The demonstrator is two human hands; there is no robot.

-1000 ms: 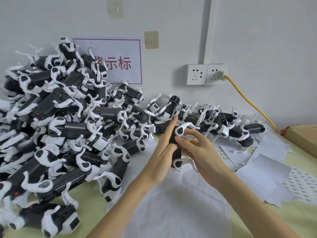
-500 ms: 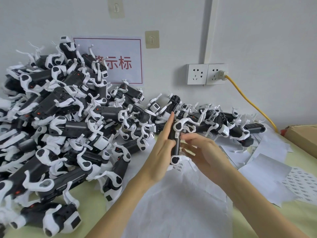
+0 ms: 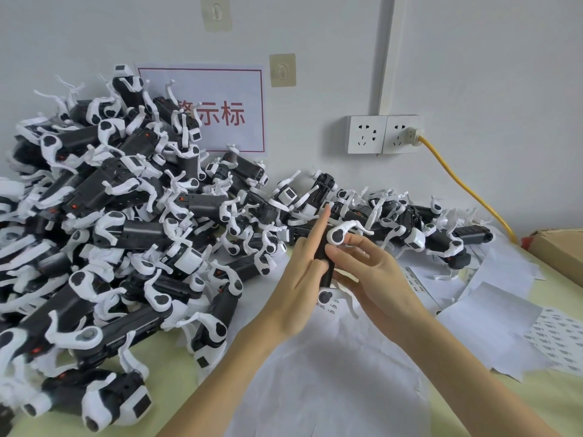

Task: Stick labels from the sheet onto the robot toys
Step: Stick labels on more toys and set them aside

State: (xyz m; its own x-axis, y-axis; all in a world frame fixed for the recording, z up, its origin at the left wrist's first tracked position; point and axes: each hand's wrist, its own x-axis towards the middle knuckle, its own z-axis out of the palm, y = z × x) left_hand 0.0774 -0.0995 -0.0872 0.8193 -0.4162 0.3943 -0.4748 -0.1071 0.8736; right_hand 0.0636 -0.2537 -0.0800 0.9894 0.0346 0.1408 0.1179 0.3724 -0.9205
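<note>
- Toy robot (image 3: pixel 325 263), black in the body with white legs, stands roughly upright between the two hands, above white paper near the middle of the tabletop (image 3: pixel 561 402).
- One white leg joint (image 3: pixel 338 235) of the toy shows at the top and another (image 3: pixel 325 297) at the bottom, below the hands.
- Left hand (image 3: pixel 299 279) lies along the toy's left side with fingers straight; its forefinger points up toward the wall, and the fingers press flat against the black body rather than curl round it.
- Right hand (image 3: pixel 375 279) has the toy from the other side: the thumb pad presses on the black body just under the upper white joint, and the fingers curl loosely behind. That grip is a light pinch on the toy.
- Whether a label is under the thumb cannot be told.
- Label sheet (image 3: pixel 558 339) with rows of small printed stickers lies at the right edge of the tabletop, partly under loose white sheets (image 3: pixel 492 320).
- Large heap of toy robots (image 3: pixel 110 234) fills the left side and runs along the wall behind the hands.
- Cardboard box (image 3: pixel 558 247) sits at the far right.
- On the wall hang a red-bordered sign (image 3: pixel 220 99) and a double socket (image 3: pixel 383 134) with a yellow cable (image 3: pixel 467 190) plugged in.
</note>
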